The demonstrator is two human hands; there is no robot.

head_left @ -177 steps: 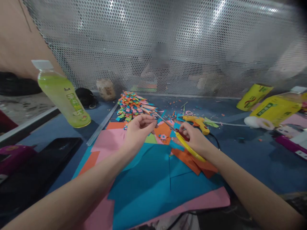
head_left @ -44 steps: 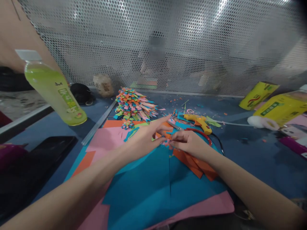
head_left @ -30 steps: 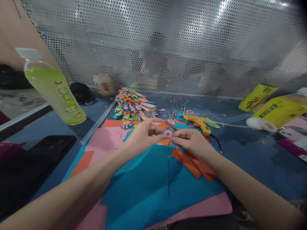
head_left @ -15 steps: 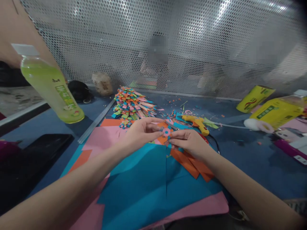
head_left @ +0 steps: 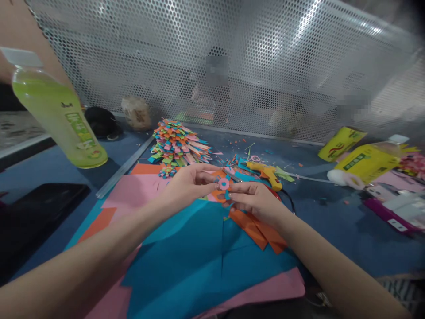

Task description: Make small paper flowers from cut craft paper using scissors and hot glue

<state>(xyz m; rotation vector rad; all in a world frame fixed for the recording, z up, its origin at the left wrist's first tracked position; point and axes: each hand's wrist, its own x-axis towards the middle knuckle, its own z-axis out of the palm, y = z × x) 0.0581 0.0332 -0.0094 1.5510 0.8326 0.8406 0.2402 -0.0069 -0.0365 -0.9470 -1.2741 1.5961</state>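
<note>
Between my two hands is a small paper flower (head_left: 223,184), pink with a blue ring at its middle. My left hand (head_left: 191,184) pinches its left side with thumb and fingers. From the right, my right hand (head_left: 254,199) grips its lower right edge, with a bit of blue paper at the fingertips. Both hands are above a large blue paper sheet (head_left: 179,257). Folded orange paper strips (head_left: 254,228) lie under my right hand. A finished multicoloured paper flower (head_left: 167,172) rests on the pink paper (head_left: 133,190) beyond my left wrist.
A pile of coloured paper strips (head_left: 179,144) stands behind my hands. A yellow glue gun (head_left: 267,173) lies right of it among scraps. A green drink bottle (head_left: 59,110) and a dark phone-like slab (head_left: 46,217) are at left; a yellow bottle (head_left: 370,161) is at right.
The whole view has shifted slightly, so the things on the table appear further left. My hands keep their hold on the small flower, with barely any change in the fingers.
</note>
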